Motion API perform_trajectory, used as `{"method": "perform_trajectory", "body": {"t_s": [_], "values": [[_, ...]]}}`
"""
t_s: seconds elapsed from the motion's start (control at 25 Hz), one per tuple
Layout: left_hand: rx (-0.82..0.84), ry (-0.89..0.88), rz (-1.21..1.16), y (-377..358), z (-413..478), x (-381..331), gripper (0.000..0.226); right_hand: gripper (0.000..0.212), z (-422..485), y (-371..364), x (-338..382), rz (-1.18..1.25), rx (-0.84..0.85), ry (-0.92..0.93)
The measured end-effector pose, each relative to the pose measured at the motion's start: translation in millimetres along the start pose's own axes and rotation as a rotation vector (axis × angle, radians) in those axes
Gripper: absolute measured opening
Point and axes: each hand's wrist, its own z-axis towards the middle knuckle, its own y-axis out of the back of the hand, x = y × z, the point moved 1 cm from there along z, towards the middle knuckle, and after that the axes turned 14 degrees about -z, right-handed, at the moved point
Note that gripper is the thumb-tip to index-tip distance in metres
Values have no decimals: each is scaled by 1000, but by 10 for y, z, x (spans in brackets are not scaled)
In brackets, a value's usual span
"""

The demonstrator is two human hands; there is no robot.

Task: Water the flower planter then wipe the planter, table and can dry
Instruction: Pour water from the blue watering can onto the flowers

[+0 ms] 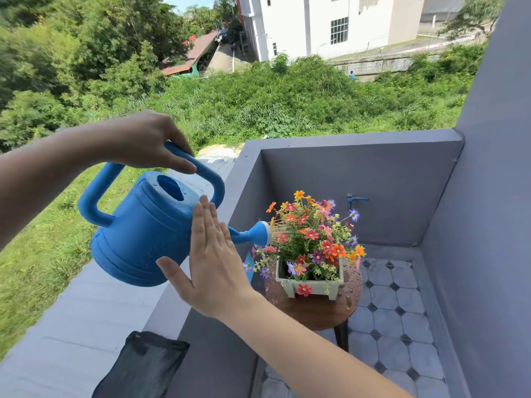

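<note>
A blue watering can (143, 234) is tilted to the right, and water sprays from its rose (263, 232) onto the flowers. My left hand (146, 142) grips the can's top handle. My right hand (211, 262) lies flat against the can's side, fingers straight, thumb under the body. The pale green planter (311, 284) holds several colourful flowers (313, 234) and stands on a small round wooden table (316, 314). Drops of water lie on the table's right side.
A dark cloth (143, 366) hangs over the grey balcony wall (207, 340) at lower left. A blue tap (355, 200) sticks out of the far wall behind the flowers. The floor (396, 320) is tiled. A grey wall (488, 225) closes the right side.
</note>
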Motion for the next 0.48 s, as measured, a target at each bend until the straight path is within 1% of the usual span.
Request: {"method": "perform_trajectory", "body": {"t_s": [0.24,0.36,0.48], "values": [[24,-57,11,-122,-53,-185,28,90,-277,43,42,54,-8,-51],[44,-78,-32,-140,-22,-271,29,88,-297,113,-4,37,-7,-90],[8,-76,-65,-118,1,-299,28,89,-227,185,-37,39,-3,-125]]}}
